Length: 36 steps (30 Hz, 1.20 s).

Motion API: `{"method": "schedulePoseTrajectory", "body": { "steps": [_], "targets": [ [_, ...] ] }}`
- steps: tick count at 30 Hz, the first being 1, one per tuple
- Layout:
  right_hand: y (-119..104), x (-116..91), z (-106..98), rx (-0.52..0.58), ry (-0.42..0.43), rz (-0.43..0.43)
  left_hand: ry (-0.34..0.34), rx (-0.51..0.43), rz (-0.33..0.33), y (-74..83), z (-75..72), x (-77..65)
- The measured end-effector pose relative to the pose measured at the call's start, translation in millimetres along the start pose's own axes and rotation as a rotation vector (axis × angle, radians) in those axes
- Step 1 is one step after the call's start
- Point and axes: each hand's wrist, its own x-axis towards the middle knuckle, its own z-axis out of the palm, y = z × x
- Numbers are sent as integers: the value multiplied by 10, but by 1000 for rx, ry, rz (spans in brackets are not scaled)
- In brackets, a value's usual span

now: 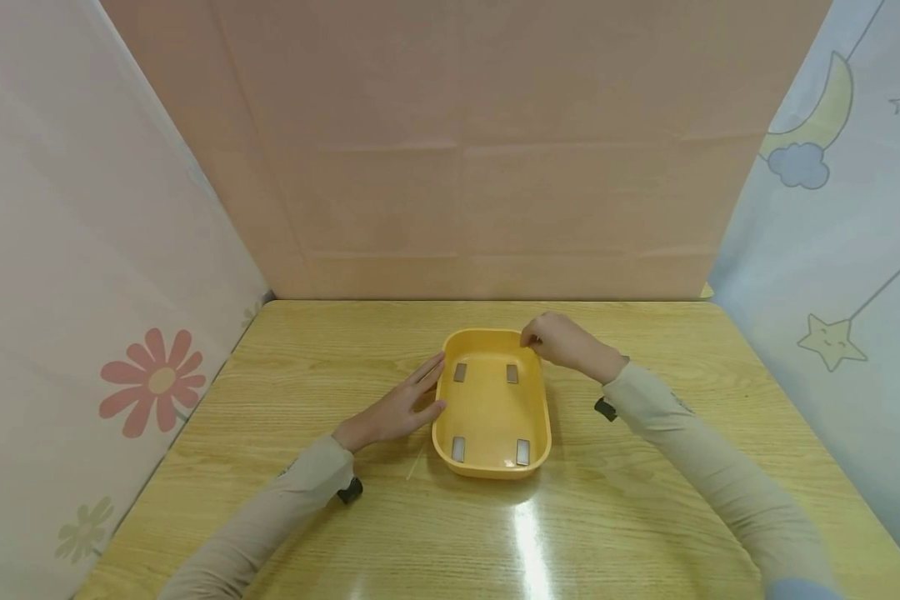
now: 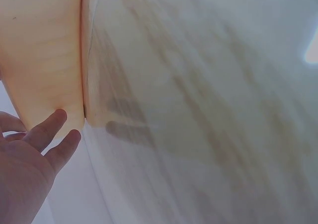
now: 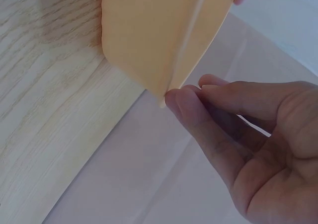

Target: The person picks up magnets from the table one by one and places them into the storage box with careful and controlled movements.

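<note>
A yellow tray (image 1: 487,408) with rounded corners and raised sides stands on the wooden table. Several grey rectangular pieces (image 1: 522,452) lie inside it, one near each corner. Along the tray's left side, my left hand (image 1: 401,407) rests with fingers extended and thumb apart; the left wrist view shows its fingers against the tray's outer wall (image 2: 44,50). At the far right corner, my right hand (image 1: 566,343) pinches the rim with bent fingers. In the right wrist view, the thumb and fingertips meet at that corner of the tray (image 3: 144,30).
The wooden table (image 1: 330,358) carries a bright reflection in front of the tray. A plain peach sheet (image 1: 457,150) hangs behind its far edge. Patterned sheets stand at the left (image 1: 82,250) and right (image 1: 855,250). Dark bands sit under both wrists.
</note>
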Motion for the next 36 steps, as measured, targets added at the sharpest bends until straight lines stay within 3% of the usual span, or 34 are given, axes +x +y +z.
{"method": "schedulePoseTrajectory", "body": {
  "steps": [19,36],
  "targets": [
    [195,-104,-8,3,23,7,3,8,-2,17,1,3],
    [512,-256,-9,48,3,79,0,13,-3,49,-14,-1]
  ]
}}
